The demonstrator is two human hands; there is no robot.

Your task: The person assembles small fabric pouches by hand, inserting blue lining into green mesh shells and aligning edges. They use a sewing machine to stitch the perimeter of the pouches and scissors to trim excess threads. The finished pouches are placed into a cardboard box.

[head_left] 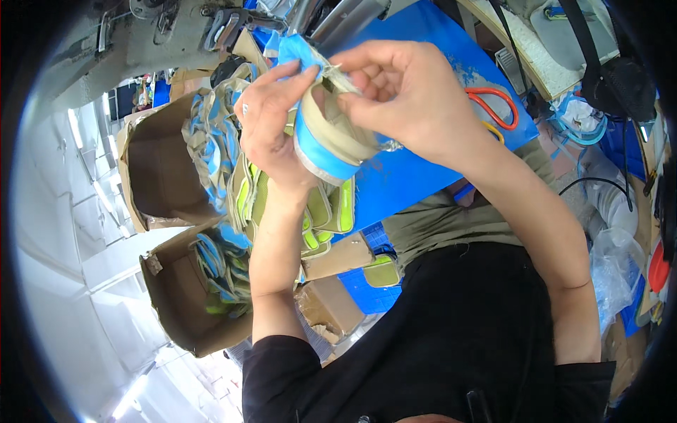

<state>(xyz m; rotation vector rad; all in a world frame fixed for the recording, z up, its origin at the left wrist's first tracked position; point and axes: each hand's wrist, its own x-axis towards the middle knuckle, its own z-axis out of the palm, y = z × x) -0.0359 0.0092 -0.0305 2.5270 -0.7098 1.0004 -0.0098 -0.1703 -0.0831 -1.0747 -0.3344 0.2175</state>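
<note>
Over the blue worktop (395, 190) I hold a beige and blue fabric piece (326, 144), bent round into a loop with a pale edge. My left hand (271, 120), a ring on one finger, is closed on its blue upper end, fingertips pinching the cloth. On the other side my right hand (405, 95) has its fingers curled and closed on the beige edge near the top. Just under my left wrist lie lime-green and beige fabric pieces (321, 211), overlapping in a pile. My hands partly hide the fabric loop.
Metal machine parts (345, 21) stand at the far edge. Red-handled scissors (504, 106) lie at the right of the worktop. Two open cardboard boxes (166, 173) (176, 296) stand at left, beside heaped blue and beige pieces (215, 141). Clear plastic bags (613, 261) hang at far right.
</note>
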